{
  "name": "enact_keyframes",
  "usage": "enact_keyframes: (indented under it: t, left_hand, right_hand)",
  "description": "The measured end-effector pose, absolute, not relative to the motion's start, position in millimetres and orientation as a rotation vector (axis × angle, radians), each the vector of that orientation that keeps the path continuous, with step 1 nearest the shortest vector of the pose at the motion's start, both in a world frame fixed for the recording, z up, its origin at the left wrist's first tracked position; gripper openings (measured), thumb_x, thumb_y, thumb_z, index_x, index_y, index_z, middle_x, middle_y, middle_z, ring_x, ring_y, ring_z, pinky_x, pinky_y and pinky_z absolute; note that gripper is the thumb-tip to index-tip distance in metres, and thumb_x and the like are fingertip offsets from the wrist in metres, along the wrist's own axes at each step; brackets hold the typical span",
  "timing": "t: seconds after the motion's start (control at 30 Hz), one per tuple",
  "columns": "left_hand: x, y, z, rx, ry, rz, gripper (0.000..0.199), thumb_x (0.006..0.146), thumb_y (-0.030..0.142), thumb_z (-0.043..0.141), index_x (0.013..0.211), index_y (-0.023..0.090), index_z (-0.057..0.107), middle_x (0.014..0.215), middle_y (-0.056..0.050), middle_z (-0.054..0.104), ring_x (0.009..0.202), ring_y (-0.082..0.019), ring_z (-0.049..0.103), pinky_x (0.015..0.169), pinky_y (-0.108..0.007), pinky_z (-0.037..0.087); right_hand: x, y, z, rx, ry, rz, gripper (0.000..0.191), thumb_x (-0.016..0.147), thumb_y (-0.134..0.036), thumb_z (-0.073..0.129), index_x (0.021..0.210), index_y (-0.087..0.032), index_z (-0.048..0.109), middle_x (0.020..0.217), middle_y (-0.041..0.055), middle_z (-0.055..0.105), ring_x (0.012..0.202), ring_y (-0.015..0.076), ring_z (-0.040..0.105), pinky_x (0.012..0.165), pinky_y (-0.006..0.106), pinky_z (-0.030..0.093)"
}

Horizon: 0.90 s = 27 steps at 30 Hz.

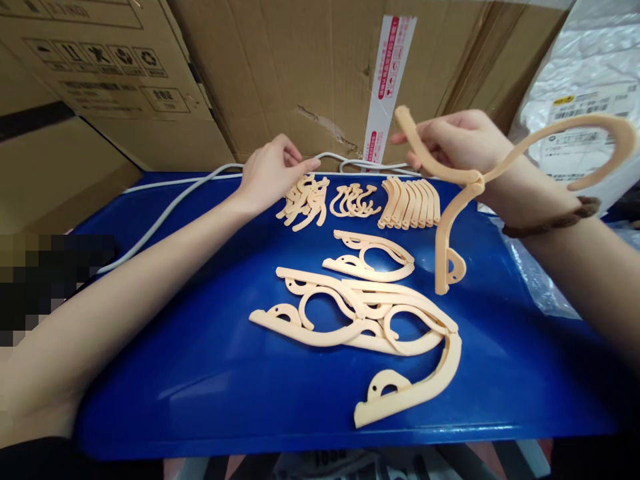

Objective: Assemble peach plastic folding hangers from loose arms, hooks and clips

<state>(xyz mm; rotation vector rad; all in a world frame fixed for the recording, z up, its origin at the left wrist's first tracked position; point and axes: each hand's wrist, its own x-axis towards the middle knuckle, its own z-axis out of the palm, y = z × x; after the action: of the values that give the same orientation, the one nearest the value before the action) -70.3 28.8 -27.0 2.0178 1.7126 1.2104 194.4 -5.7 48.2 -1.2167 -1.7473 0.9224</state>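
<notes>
My right hand [465,140] holds a beige folding clothes hanger [450,223] in the air at the right, with the fingers round one of its arms. The other arm hangs down and the curved hook reaches out over my wrist. My left hand [273,170] is at the far edge of a pile of loose hanger arms [306,200]; its thumb is stretched out apart from the curled fingers, and I see nothing held. Beside that pile lie several loose hooks [354,200] and a row of curved hanger arms [410,203].
Nearer lie a folded hanger [370,257] and several overlapping hangers [330,337], one arm swung outward, on the blue table [210,400]. White cables [165,223] run along its back and left. Cardboard boxes [300,73] stand behind; plastic packaging [545,280] is at the right.
</notes>
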Motion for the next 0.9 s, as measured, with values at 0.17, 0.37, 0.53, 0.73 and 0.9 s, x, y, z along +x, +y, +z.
enact_keyframes:
  t: [0.17,0.37,0.53,0.73,0.9]
  left_hand:
    - [-24.7,-2.1,-11.2,1.901,1.225,0.941,0.051,0.096,0.058,0.041,0.090,0.018,0.072,0.086,-0.006,0.069,0.089,-0.021,0.062,0.080,-0.031,0.044]
    - [-3.4,-24.0,-2.2,1.422,0.928,0.907,0.046,0.097,0.057,0.045,0.119,0.022,0.065,0.091,-0.006,0.071,0.094,-0.023,0.068,0.079,-0.030,0.052]
    - [-13.0,-21.4,1.6,1.155,1.003,1.058,0.017,0.090,0.028,0.067,0.099,0.014,0.067,0.103,-0.009,0.071,0.100,-0.021,0.070,0.076,-0.023,0.057]
    - [-7.7,-25.3,-0.9,1.179,0.922,1.012,0.008,0.090,0.005,0.058,0.094,0.010,0.062,0.097,-0.012,0.072,0.091,-0.022,0.074,0.082,-0.032,0.062]
    - [-4.5,-30.7,5.8,1.234,0.934,0.980,0.008,0.092,0.008,0.055,0.094,0.009,0.062,0.097,-0.013,0.071,0.097,-0.026,0.073,0.081,-0.037,0.063]
  right_hand:
    - [191.8,0.0,50.2,-0.976,-1.270,0.811,0.034,0.100,-0.015,0.027,0.082,-0.018,0.054,0.064,-0.0015,0.054,0.045,0.0069,0.039,0.039,0.020,0.028]
    - [196.9,3.2,37.4,-0.833,-1.325,0.817,0.017,0.080,-0.002,0.056,0.083,-0.018,0.051,0.092,0.0065,0.074,0.074,0.0134,0.067,0.060,0.025,0.053]
    - [200.7,1.8,32.9,-0.958,-1.840,0.728,0.016,0.067,-0.010,0.077,0.075,-0.017,0.065,0.089,0.0056,0.074,0.078,0.0161,0.068,0.067,0.027,0.052]
    - [190.7,-4.5,20.3,-1.182,-2.208,0.381,0.013,0.074,-0.021,0.072,0.087,-0.021,0.070,0.088,0.0038,0.073,0.083,0.0220,0.067,0.076,0.034,0.052]
    - [183.1,-9.9,14.4,-1.339,-2.148,0.418,0.024,0.091,-0.028,0.047,0.103,-0.022,0.067,0.087,0.0039,0.072,0.078,0.0211,0.067,0.065,0.031,0.051]
